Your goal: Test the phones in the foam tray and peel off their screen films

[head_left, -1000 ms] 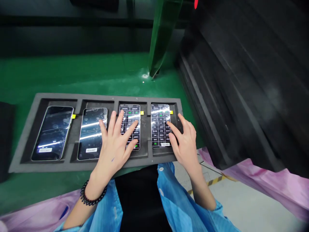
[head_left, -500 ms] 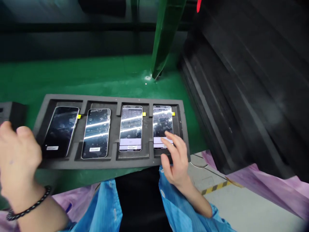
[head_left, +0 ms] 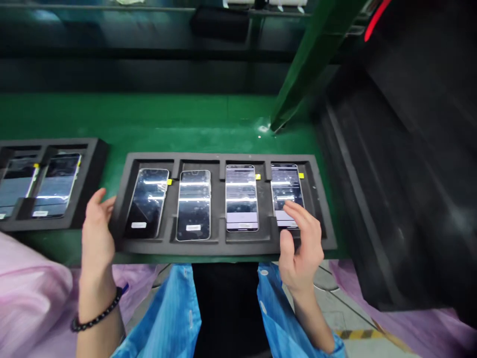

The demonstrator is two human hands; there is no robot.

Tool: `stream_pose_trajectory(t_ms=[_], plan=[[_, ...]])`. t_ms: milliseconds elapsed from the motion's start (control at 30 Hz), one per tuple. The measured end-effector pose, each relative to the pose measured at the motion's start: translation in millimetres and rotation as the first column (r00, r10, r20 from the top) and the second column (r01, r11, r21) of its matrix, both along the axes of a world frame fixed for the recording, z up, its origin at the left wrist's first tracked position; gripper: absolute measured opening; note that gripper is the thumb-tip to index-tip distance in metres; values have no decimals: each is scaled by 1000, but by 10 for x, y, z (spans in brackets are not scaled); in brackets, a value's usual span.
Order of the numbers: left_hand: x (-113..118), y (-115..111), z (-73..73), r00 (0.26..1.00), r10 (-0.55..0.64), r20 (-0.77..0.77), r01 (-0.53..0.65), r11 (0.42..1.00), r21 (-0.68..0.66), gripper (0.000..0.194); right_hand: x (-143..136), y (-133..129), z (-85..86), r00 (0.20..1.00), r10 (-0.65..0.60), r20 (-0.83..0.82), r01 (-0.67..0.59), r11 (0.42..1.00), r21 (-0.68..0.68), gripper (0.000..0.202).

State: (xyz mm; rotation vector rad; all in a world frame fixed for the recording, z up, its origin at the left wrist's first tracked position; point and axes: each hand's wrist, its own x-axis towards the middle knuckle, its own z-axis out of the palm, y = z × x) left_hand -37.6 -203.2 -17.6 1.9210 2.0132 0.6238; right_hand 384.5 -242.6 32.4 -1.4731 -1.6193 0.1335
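Observation:
A dark grey foam tray holds several phones, each lying face up in its own compartment. My left hand is at the tray's left end, fingers apart, holding nothing. Over the lower part of the rightmost phone is my right hand, its fingers spread; whether the fingertips touch the screen I cannot tell. That phone and the one beside it show lit screens with text. The two phones on the left, the leftmost and its neighbour, have dark screens with white labels.
Another foam tray with phones lies on the green table at the left. Large black stacked pieces stand at the right, near a green post. Pink fabric shows at the lower left.
The view has swung left, bringing the second tray's phones into sight. My left hand has come to the tray's left end and opened. My right hand stays over the rightmost phone.

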Motion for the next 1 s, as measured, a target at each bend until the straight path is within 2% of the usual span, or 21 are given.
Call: stream_pose_trajectory(t_ms=[33,100,200,267,367,400,433,500,600,767,1000], plan=[[79,-170,-28,990,92,105,-96,995,33,102,-53,26,34,999,40,11,-40,999,-8,39],[273,-486,-40,976,125,181,-133,991,29,104,-184,81,76,988,136,69,-132,990,-54,34],[529,-803,66,993,37,108,-34,999,-29,105,-359,165,56,957,202,208,-172,973,-155,28],[652,-850,192,997,14,71,-11,999,-34,96,-427,214,7,935,207,289,-145,964,-222,26],[790,-671,364,994,-76,-73,74,997,-28,70,-478,266,-62,902,236,361,-121,942,-314,26],[824,-567,397,982,-147,-122,149,989,15,64,-491,279,-76,893,252,374,-121,933,-340,27],[849,-458,415,953,-259,-159,266,964,23,59,-506,290,-87,884,266,384,-123,926,-358,29],[870,-254,414,895,-404,-191,411,912,-4,51,-542,306,-99,875,280,396,-129,921,-367,36],[839,-63,381,838,-501,-218,510,860,-15,40,-591,316,-108,876,288,388,-147,924,-353,44],[783,-12,387,799,-560,-219,567,823,-34,37,-607,323,-112,896,292,336,-179,928,-328,44],[798,-19,376,867,-473,-160,477,879,-15,34,-607,346,-92,896,317,312,-205,917,-342,47]])
